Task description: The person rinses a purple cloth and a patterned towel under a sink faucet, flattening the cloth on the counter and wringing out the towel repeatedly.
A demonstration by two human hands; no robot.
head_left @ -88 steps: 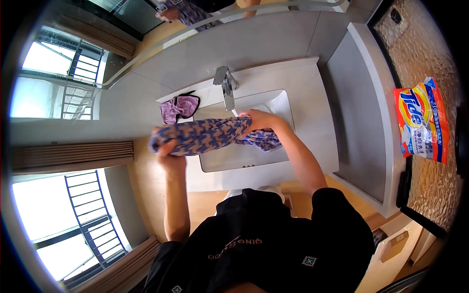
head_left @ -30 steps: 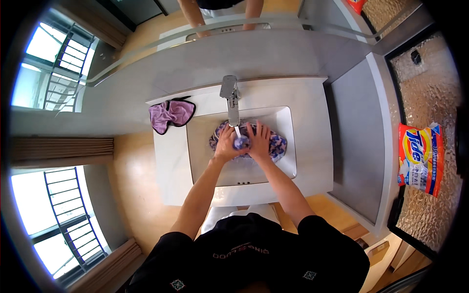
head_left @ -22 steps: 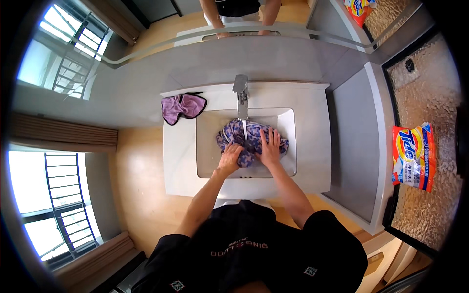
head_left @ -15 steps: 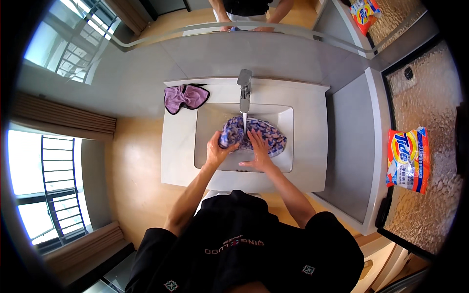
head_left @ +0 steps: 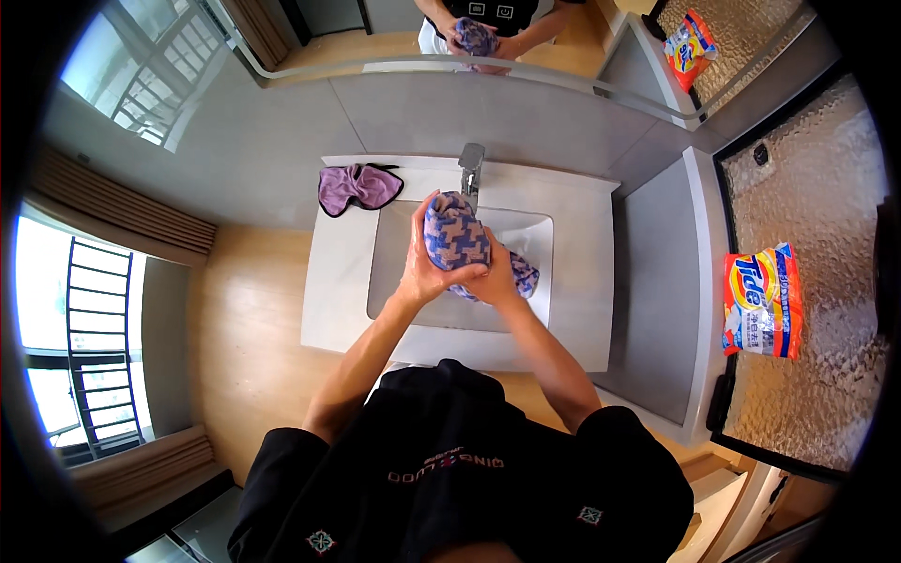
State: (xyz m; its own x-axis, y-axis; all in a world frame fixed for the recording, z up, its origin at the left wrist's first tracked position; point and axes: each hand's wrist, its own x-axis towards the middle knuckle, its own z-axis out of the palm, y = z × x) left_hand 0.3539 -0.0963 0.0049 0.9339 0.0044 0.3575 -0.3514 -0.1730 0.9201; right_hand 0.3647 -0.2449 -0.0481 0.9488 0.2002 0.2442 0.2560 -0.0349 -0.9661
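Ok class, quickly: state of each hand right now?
Left hand: closed around the bunched blue-and-pink patterned cloth.
Right hand: closed on the same cloth.

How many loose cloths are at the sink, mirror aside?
2: a blue-patterned cloth bunched in the left hand and right hand over the sink, and a purple cloth on the back left of the counter. More may be hidden underneath.

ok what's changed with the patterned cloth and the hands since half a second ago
Much of the patterned cloth has come up out of the sink. The right hand, spread open before, now grips it along with the left hand, which already held it. The purple cloth and orange packet stay put.
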